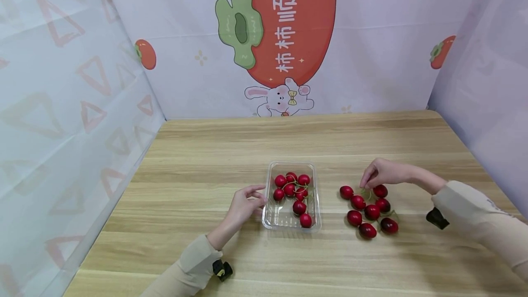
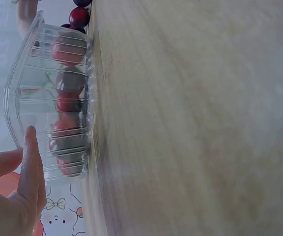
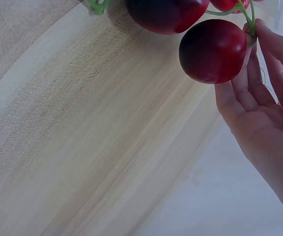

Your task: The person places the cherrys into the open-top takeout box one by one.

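Observation:
A clear plastic box holds several red cherries with green stems. At its left side is my left hand, fingers fairly straight, fingertips touching the rim and outer wall. To the right, several dark red cherries lie in a loose cluster on the table. Over the far part of that cluster my right hand pinches green cherry stems between thumb and fingertips. In the right wrist view, a dark cherry is beside those fingers, its stem leading up to the pinch.
The wooden table extends around the box and the loose cherries. Behind it hangs a white cloth backdrop printed with a large persimmon and a rabbit. Pale cloth walls flank the table.

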Available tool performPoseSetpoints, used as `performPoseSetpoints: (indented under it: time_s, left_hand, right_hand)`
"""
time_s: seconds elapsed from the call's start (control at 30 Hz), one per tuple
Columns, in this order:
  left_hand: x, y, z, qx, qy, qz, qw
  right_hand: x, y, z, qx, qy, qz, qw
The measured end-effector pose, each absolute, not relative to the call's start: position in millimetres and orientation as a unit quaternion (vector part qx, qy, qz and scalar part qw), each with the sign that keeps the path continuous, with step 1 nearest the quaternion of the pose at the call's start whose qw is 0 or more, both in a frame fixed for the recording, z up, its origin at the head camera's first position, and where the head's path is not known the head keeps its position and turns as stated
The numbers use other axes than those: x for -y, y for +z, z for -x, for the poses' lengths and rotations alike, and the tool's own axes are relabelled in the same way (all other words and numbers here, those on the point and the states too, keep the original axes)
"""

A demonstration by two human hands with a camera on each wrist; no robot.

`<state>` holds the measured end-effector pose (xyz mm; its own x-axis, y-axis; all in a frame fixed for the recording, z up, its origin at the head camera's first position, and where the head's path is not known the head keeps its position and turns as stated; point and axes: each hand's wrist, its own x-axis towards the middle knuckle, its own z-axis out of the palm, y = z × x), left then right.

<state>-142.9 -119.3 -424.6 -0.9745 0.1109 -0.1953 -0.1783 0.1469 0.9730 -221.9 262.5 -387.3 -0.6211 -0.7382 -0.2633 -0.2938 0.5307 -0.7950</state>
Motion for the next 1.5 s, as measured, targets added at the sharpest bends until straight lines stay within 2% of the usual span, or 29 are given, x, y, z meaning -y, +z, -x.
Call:
performPoseSetpoints:
  time_s: [0.23,0.43,0.77,1.27,1.5]
  left_hand:
    - [119,-424,143,-0.747,0.655,0.023,0.11]
    - [118,-423,142,-0.749,0.652,0.026,0.111]
    - [119,-424,142,-0.75,0.651,0.025,0.114]
    - [120,-425,144,-0.747,0.653,0.022,0.121]
    - [118,-406,136,-0.748,0.652,0.02,0.12]
  right_hand:
    - [-264,-382,222,-0.827,-0.365,0.275,0.327]
    - [-266,-381,222,-0.829,-0.363,0.279,0.321]
    - [-268,-373,221,-0.821,-0.385,0.315,0.28]
    - [-263,-351,215,-0.841,-0.383,0.339,0.178]
    - [-256,-344,212,-0.836,-0.387,0.357,0.153]
